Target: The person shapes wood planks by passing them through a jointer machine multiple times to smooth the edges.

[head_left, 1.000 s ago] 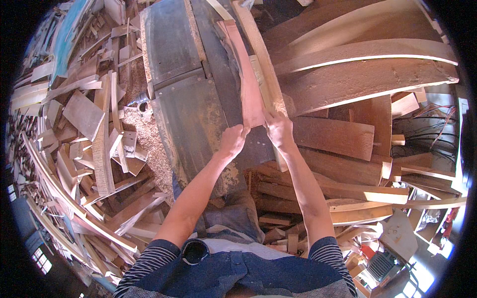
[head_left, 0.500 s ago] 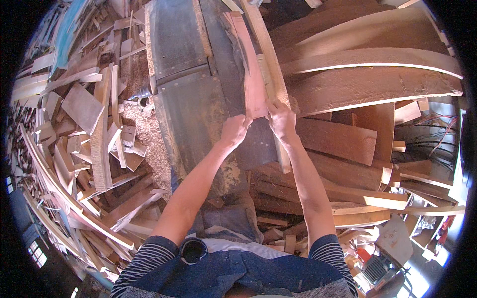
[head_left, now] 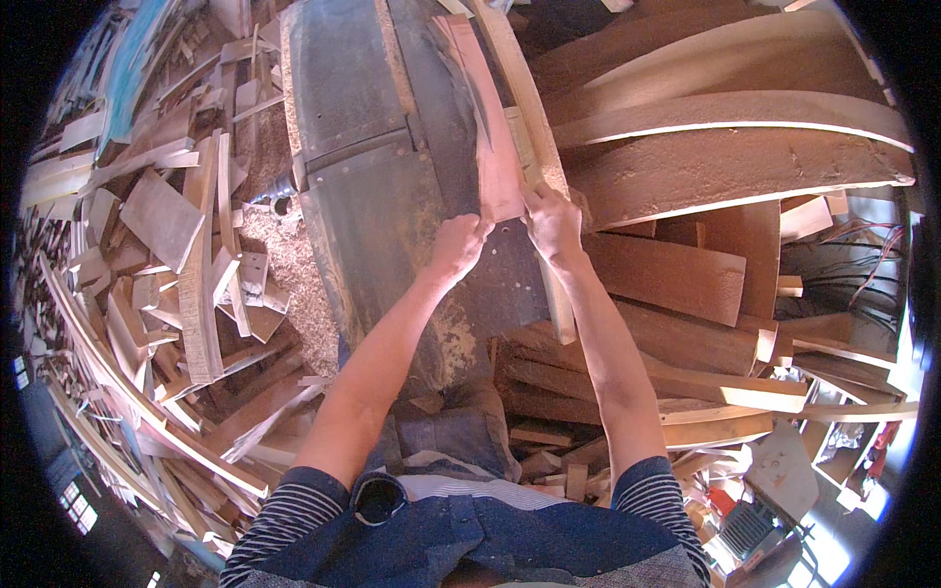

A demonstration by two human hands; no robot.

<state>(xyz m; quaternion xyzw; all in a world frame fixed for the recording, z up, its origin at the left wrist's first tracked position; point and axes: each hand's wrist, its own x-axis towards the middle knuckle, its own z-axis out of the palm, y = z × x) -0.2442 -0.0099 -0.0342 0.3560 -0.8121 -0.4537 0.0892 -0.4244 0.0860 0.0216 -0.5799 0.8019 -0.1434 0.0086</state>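
A long pinkish wooden board (head_left: 498, 162) with a rough, uneven left edge lies lengthwise on a worn dark metal worktable (head_left: 377, 220). Its right side runs beside a pale wooden guide strip (head_left: 522, 73). My left hand (head_left: 458, 247) is closed, its fingers pinching the board's near left corner. At the near right corner, my right hand (head_left: 556, 227) is closed too, the fingers bent over the board's edge and close against the strip. The fingertips' exact contact is partly hidden by both hands.
Large curved brown planks (head_left: 725, 167) are stacked to the right of the worktable. Heaped offcuts (head_left: 162, 220) and a patch of sawdust (head_left: 294, 284) lie to the left. Cables (head_left: 872, 265) hang at the far right, above a motor-like grey unit (head_left: 745, 532).
The board has slid a little farther away from me along the guide strip. Both hands have moved forward with it, still at its near end.
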